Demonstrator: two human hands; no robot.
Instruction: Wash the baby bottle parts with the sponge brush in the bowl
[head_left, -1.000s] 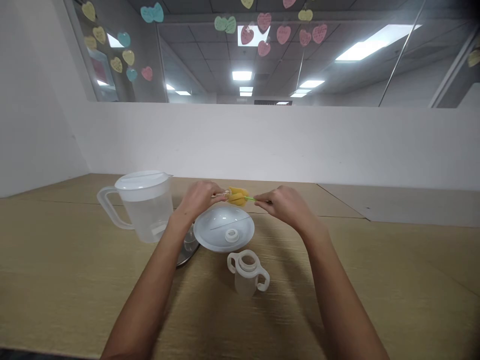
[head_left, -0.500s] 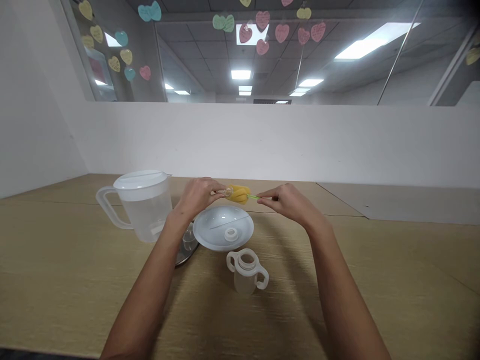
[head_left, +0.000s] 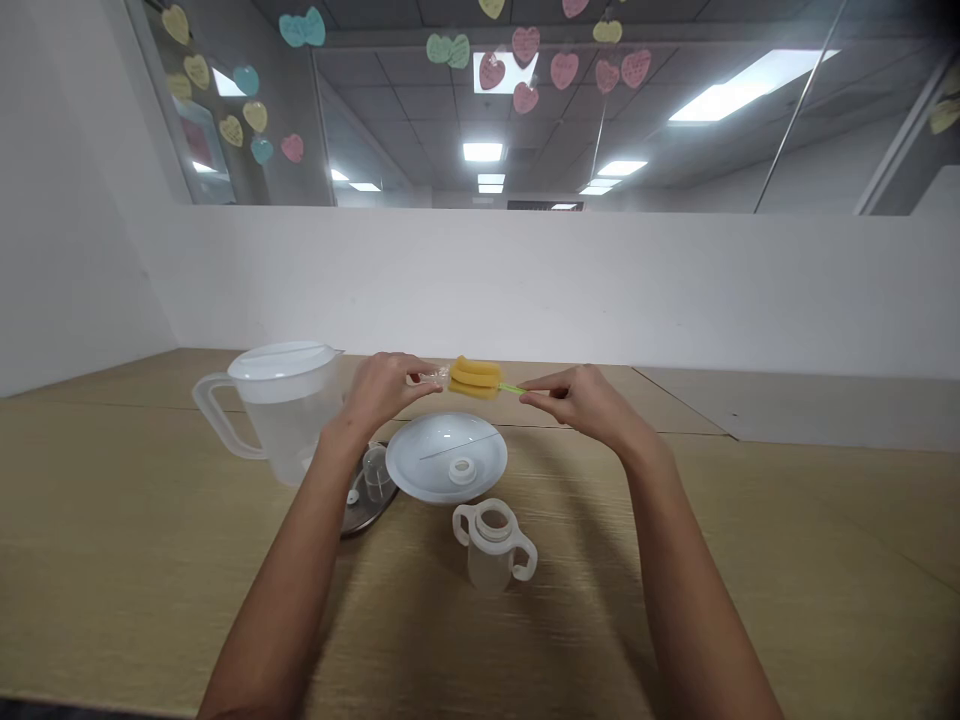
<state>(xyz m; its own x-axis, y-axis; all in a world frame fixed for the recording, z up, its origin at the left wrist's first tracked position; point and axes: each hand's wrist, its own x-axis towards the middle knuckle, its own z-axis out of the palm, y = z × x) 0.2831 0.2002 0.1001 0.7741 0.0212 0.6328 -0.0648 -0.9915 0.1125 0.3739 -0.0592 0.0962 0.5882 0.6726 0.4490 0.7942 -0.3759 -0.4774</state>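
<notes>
A sponge brush with a yellow ridged head and a thin green handle is held level above the white bowl. My right hand pinches the green handle. At the head's other end, my left hand pinches a crinkled clear plastic wrapper; how much of the head it covers I cannot tell. In the bowl lie a small white ring and a thin straight rod. Nearer to me stands a two-handled baby bottle with an open top.
A lidded clear pitcher stands to the left. Partly behind my left forearm is a round metal tray with a small clear cup-like piece and a small white part. A white wall rises behind the table.
My left hand has drawn slightly left, and more of the clear wrapper shows between its fingers and the yellow head. The brush head has turned and risen slightly.
</notes>
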